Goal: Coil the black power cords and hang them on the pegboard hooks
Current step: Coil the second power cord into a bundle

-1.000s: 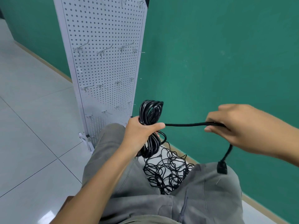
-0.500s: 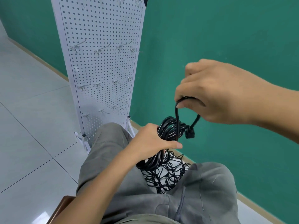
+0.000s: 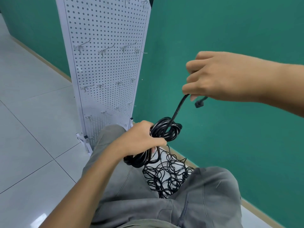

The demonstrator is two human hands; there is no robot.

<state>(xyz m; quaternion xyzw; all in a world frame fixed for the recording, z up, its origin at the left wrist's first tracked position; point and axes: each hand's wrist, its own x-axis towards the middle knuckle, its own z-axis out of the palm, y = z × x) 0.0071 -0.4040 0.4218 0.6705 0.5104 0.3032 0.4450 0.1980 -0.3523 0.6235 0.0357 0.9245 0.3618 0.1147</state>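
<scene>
While your left hand (image 3: 144,139) grips the coiled black power cord (image 3: 166,130) at mid-bundle above your lap, your right hand (image 3: 218,78) pinches its free end, plug (image 3: 199,103) dangling just beside the fingers. Loose cords (image 3: 166,176) lie tangled on the tiled floor (image 3: 32,129) between your knees; the white pegboard (image 3: 105,63), bearing bare hooks (image 3: 103,51), stands against the green wall (image 3: 230,30).

Bright, even light; glare patch on the glossy pale tiled floor (image 3: 43,218) (lower left); wide-angle bending at edges; sharp focus.

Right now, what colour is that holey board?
White pegboard with silver hooks, seen in the head view.
</scene>
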